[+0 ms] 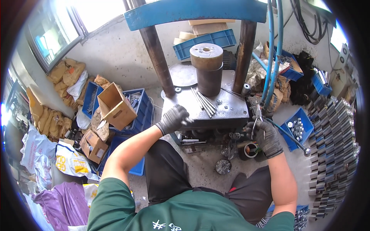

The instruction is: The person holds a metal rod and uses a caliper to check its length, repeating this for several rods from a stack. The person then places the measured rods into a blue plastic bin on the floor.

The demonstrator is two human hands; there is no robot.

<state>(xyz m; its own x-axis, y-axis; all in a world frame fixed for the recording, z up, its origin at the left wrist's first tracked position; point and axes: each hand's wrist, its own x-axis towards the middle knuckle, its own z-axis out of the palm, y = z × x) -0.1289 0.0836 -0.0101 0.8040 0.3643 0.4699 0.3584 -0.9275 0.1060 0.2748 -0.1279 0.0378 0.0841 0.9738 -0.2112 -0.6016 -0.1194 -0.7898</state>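
My left hand (173, 120), in a dark grey glove, is over the left front edge of the press's metal table (235, 109). Its fingers are closed, with a small pale, shiny bit at the tips that I cannot make out. In my right hand (266, 136), gloved too, a pair of pliers (258, 116) points upward beside the table's right front corner. Several thin metal rods (203, 102) lie in a loose bundle on the table. Behind them stands a thick steel cylinder (207, 71) with a holed top. A small metal ring (177, 89) lies near the left post.
Two steel posts (156, 61) carry a blue crossbeam (196, 17). Blue hoses (271, 61) and a ball-ended lever (306, 151) are at the right. A blue bin (298, 129) holds metal parts. Stacked metal pieces (333, 154) line the right; a cardboard box (116, 106) sits left.
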